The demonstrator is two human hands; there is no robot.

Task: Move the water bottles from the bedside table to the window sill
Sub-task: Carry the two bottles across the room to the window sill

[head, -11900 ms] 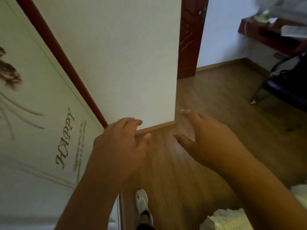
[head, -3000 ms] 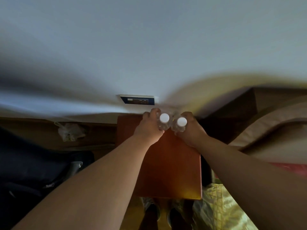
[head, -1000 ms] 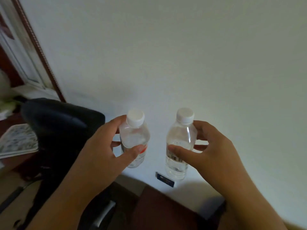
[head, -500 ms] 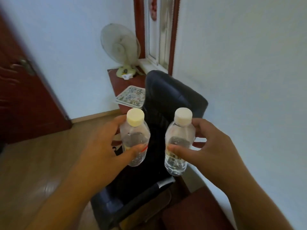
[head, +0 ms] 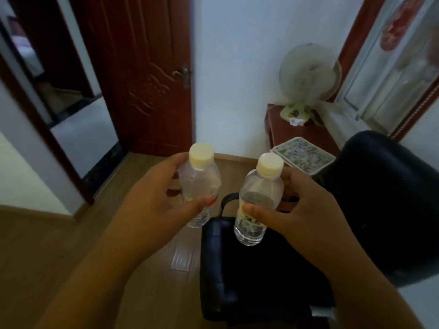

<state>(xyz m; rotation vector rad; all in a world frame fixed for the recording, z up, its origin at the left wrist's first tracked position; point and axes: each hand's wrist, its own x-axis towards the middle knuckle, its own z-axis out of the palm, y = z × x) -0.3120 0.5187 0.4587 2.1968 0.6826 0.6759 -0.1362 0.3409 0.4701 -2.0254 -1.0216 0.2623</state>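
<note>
Clear plastic, cream-capped, both bottles carry water and stand upright in the air: the left bottle [head: 199,186] gripped by the left hand [head: 152,205], the right bottle [head: 259,200] by the right hand [head: 299,210], above a black chair [head: 308,257]

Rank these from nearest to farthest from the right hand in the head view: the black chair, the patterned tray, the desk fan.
From the right hand:
1. Black chair, directly below and behind the hand.
2. Patterned tray, beyond it on the red-brown table.
3. Desk fan, farther back at the table's far end, by the window.
</note>
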